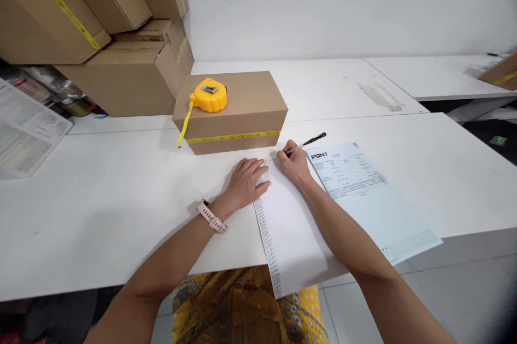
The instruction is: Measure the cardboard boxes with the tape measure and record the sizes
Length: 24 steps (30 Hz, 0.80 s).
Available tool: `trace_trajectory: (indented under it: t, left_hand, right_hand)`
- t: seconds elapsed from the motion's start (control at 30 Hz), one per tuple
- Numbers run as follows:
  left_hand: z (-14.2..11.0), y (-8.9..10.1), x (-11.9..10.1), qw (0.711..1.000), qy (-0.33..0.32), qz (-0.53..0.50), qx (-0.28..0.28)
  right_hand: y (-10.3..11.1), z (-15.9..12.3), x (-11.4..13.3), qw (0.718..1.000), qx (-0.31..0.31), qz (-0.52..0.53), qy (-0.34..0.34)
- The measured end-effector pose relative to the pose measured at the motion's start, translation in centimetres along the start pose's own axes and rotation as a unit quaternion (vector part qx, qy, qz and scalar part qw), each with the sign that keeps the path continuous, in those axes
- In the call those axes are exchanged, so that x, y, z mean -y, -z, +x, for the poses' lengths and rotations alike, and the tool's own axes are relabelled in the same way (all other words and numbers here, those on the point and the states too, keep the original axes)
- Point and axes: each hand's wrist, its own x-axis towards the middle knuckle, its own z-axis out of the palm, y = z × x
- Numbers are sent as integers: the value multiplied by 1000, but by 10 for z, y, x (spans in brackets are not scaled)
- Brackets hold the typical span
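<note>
Down low, a yellow patterned cloth [242, 311] lay nearest, just below the white paper [293, 225]. The near end of the paper poked out past the edge of the white table [121, 182]. Small, close writing ran down its left side. A pink watch [212, 216] sat on the person's left wrist, to the left of the paper. The left hand [244, 185] was open, with its fingers spread on the paper's top left corner, and it gripped nothing.

To the right of the paper lay a pale blue printed sheet [379, 204], partly hidden by the right arm. The right hand [296, 163] rested at the paper's top end, with its fingers pinched around a thin pen [315, 139]. The pen leaned, its long body going from the fingers up and away to the right, and its black end pointed away from the paper. Its writing end was down by the paper's top edge, too small to see well. The right hand held it, so the left hand was farther from it.

Past the paper, a bit to the left, stood a brown box [238, 123] with a yellow tape measure [210, 96] on top. Bigger boxes [121, 80] were piled farther left, and behind was a pale wall [323, 10].
</note>
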Motion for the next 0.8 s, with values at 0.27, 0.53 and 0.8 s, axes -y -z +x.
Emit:
trace_trajectory:
  t: [0.27, 0.53, 0.8]
  left_hand:
    - [0, 1, -1, 1000, 0, 2, 0]
    - [0, 2, -2, 1000, 6, 11, 1]
    - [0, 2, -2, 1000, 3, -3, 0]
  right_hand:
    - [1, -1, 2, 1000, 7, -5, -1]
    - [1, 0, 1, 1000, 3, 9, -4]
    - [2, 0, 2, 1000, 2, -12, 1]
